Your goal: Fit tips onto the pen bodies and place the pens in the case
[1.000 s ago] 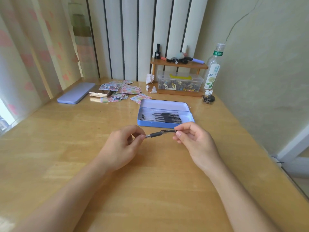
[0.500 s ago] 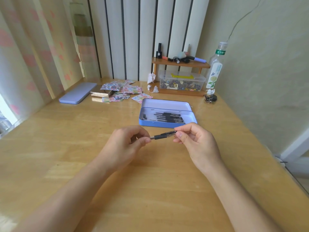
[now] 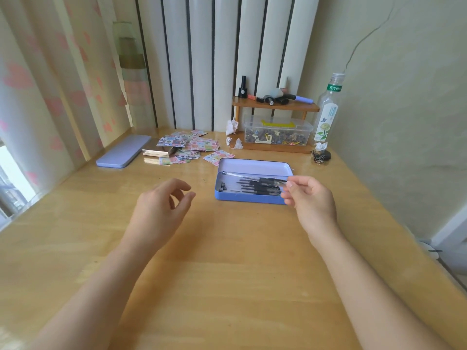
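Head view: 1 blue case (image 3: 249, 198), lid off, approx 5 dark pens (image 3: 257, 187) inside, exact count unclear. 1 more pen (image 3: 254, 177) held over case, long axis 3-to-9 o'clock, tip toward 9. Right hand (image 3: 309, 195) pinches its 3 o'clock end w/ thumb + fingertips. Left hand (image 3: 161, 205) empty, fingers loosely spread, at 9 o'clock of case on table (image 3: 227, 261).

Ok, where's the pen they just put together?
In the head view, the pen is right of centre, held by the right hand over the open blue case.
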